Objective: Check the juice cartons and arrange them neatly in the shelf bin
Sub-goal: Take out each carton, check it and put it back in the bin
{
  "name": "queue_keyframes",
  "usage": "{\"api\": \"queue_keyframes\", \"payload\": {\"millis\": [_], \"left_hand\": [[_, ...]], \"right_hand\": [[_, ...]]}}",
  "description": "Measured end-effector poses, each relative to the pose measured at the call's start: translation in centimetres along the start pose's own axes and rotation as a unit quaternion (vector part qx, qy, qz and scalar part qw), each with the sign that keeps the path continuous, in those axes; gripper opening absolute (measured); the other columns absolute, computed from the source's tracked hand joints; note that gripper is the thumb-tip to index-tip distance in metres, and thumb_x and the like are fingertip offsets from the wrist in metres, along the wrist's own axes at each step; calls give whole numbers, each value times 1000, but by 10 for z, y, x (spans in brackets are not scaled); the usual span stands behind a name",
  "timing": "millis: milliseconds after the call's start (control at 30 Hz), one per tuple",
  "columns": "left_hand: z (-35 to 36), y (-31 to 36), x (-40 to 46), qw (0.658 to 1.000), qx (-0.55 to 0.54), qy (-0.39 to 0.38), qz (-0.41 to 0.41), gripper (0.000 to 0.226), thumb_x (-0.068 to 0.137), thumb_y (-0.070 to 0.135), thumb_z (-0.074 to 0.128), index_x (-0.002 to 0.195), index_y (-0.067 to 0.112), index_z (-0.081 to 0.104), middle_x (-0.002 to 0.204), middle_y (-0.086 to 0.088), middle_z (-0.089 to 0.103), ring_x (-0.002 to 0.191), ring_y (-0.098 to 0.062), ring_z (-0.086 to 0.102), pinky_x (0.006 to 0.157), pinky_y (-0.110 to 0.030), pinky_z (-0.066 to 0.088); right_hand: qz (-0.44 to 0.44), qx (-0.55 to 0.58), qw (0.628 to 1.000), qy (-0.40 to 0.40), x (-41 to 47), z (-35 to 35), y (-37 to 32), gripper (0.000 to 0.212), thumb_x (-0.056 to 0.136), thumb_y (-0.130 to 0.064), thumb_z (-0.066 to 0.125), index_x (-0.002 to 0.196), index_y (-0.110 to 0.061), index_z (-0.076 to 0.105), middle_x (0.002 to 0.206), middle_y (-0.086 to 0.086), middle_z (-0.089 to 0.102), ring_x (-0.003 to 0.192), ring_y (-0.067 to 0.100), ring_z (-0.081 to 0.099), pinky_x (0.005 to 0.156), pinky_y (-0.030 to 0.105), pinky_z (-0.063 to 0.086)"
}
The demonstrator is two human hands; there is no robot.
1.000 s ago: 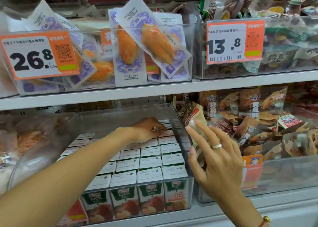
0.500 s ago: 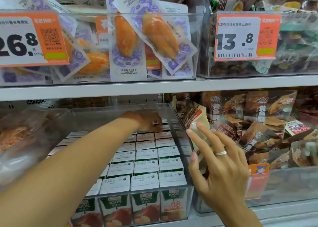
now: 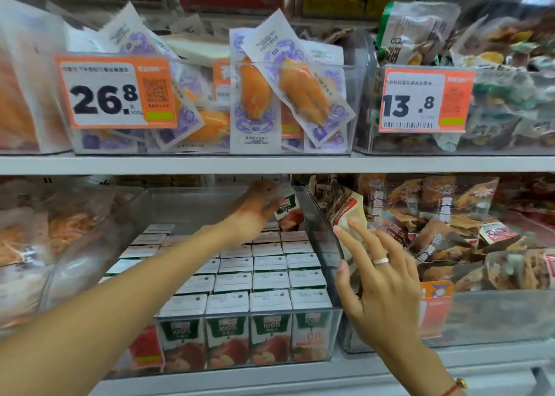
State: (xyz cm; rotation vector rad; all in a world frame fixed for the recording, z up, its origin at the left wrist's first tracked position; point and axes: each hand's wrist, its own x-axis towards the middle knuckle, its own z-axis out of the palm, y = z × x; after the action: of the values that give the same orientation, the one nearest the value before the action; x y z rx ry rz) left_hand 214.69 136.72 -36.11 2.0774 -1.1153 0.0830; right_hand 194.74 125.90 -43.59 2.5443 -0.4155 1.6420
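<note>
your left hand (image 3: 255, 212) reaches deep into the shelf bin (image 3: 186, 203), gripping a juice carton (image 3: 289, 211) lifted and tilted above the back rows, long axis leaning right. your right hand (image 3: 380, 278), fingers spread and empty, rests at the bin's right wall, nearer the front.

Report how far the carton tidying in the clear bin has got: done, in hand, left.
Done: the front rows of juice cartons stand upright in straight lines in the clear bin. In hand: the left hand has lifted one carton tilted above the back row; the right hand rests open against the bin's right wall. Left: set that carton back and fill the bare rear of the bin.
</note>
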Motion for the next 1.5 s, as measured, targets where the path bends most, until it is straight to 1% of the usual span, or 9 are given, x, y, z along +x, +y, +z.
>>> {"api": "queue_keyframes", "payload": {"millis": [267, 400, 533, 767, 967, 1100, 1267, 1367, 1500], "left_hand": [[-48, 31, -113, 957, -226, 106, -146, 33, 102, 33, 43, 122, 9, 54, 117, -11, 64, 108, -26, 61, 95, -44, 50], [-70, 41, -176, 945, -267, 97, -159, 26, 99, 41, 45, 106, 23, 63, 105, 7, 67, 101, -6, 59, 70, -10, 46], [-84, 44, -215, 936, -281, 132, -165, 14, 94, 41, 54, 97, 31, 63, 102, 12, 66, 96, 3, 59, 62, -3, 42], [-81, 20, -245, 898, -344, 154, -229, 18, 89, 41, 62, 102, 28, 63, 102, 1, 73, 91, -4, 68, 79, -19, 53], [-71, 5, -251, 877, -399, 71, -257, 47, 76, 52, 68, 111, 21, 66, 93, 4, 77, 85, -11, 74, 71, -24, 59], [-67, -2, -253, 891, -372, 9, -259, 38, 81, 46, 70, 112, 25, 67, 100, 9, 76, 95, -8, 71, 94, -36, 54], [-70, -3, -254, 869, -427, 59, -241, 22, 91, 34, 64, 109, 22, 69, 94, 5, 77, 84, -7, 73, 64, -15, 55], [-75, -1, -254, 865, -433, 92, -235, 21, 94, 35, 58, 104, 20, 70, 90, 3, 77, 78, -6, 73, 59, -13, 53], [-77, 2, -254, 882, -409, 110, -206, 12, 94, 31, 59, 94, 26, 71, 81, 12, 76, 73, 0, 71, 57, -9, 49]], "right_hand": [[57, 38, 989, -130, 16, -46, -25, 35, 88, -17, 63, 122, -11, 65, 132, 11, 60, 123, 36, 50, 96, 49, 43], [65, 134, 981, -129, 26, -77, -81, 26, 95, -34, 57, 108, -17, 72, 117, 3, 66, 115, 25, 54, 98, 40, 42], [189, 417, 823, -337, 36, -93, -148, 38, 84, -67, 38, 84, -43, 67, 88, -35, 65, 92, -16, 56, 75, 1, 39], [263, 510, 702, -422, 15, -68, -172, 30, 93, -49, 53, 92, -26, 73, 89, -9, 75, 77, 2, 69, 61, 12, 53], [334, 527, 665, -411, 4, -61, -181, 40, 97, -46, 48, 97, -15, 73, 85, 2, 76, 74, 10, 72, 60, 17, 53], [386, 546, 641, -377, 2, -59, -184, 35, 98, -42, 50, 96, -16, 73, 84, 4, 77, 73, 14, 74, 57, 19, 53], [358, 567, 617, -412, 5, -60, -180, 21, 98, -29, 55, 110, -20, 69, 101, 3, 76, 94, 17, 72, 66, 16, 52], [323, 592, 592, -441, 7, -64, -180, 18, 95, -25, 60, 109, -20, 71, 100, 0, 76, 94, 14, 72, 70, 15, 54], [314, 580, 622, -422, 4, -64, -179, 20, 90, -27, 67, 108, -22, 72, 99, -1, 76, 97, 14, 71, 78, 21, 57]]}}
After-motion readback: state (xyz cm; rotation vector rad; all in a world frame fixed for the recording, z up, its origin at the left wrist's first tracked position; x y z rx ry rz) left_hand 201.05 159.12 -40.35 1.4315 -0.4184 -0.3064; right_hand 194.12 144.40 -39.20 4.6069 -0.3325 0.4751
